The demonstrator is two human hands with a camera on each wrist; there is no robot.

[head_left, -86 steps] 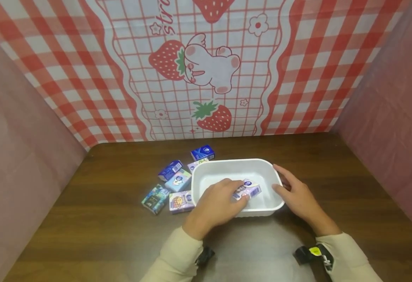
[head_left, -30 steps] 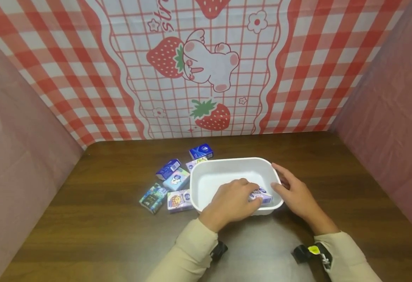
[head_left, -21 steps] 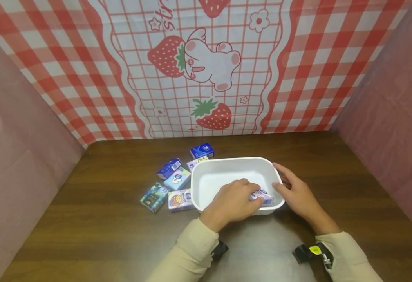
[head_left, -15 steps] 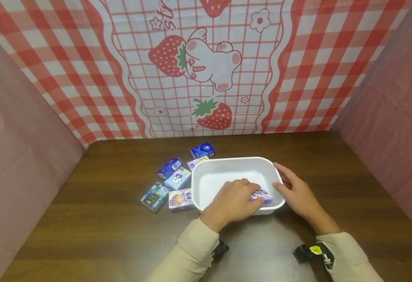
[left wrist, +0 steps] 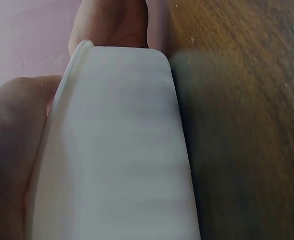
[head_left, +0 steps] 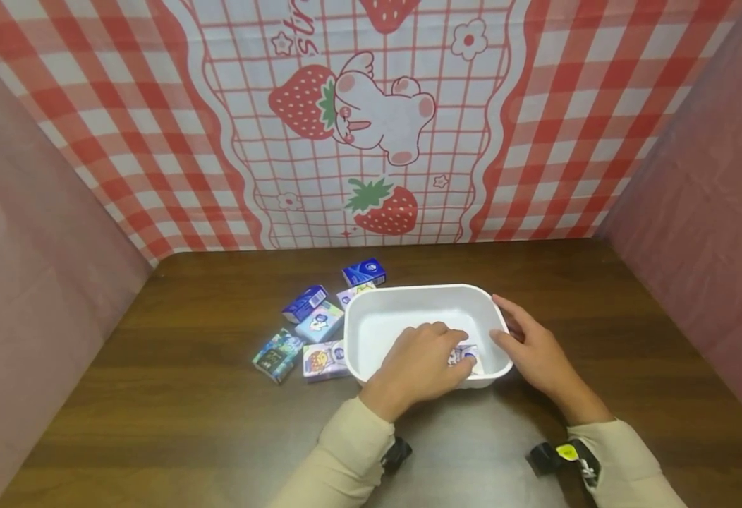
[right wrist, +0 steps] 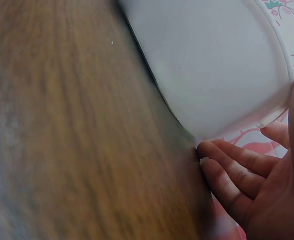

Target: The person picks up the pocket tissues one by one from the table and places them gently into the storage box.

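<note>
A white plastic tub [head_left: 409, 303] stands on the table. My left hand [head_left: 418, 363] reaches into it over the near rim. Under and beside its thumb lies a purple pocket tissue pack [head_left: 470, 351], flat on the floor at the tub's right end; the index fingertip is spread apart from the pack. My right hand [head_left: 539, 356] holds the tub's right end, thumb over the rim and fingers outside. In the right wrist view those fingers [right wrist: 237, 170] reach along the tub's outer wall [right wrist: 212, 65]. The left wrist view shows mostly the tub's near wall [left wrist: 116, 140].
Left of the tub lie several more tissue packs: a blue pack [head_left: 365, 271] at the back, another dark blue pack [head_left: 305, 303], a light blue pack [head_left: 320, 322], a green-blue pack [head_left: 278, 356] and a purple pack [head_left: 324, 360] against the tub. A checked cloth [head_left: 219, 141] hangs behind the table.
My left hand has moved right inside the tub with the purple tissue pack. The pack, tilted half a second ago, now lies flat with the fingers loosened. The right hand stays on the rim.
</note>
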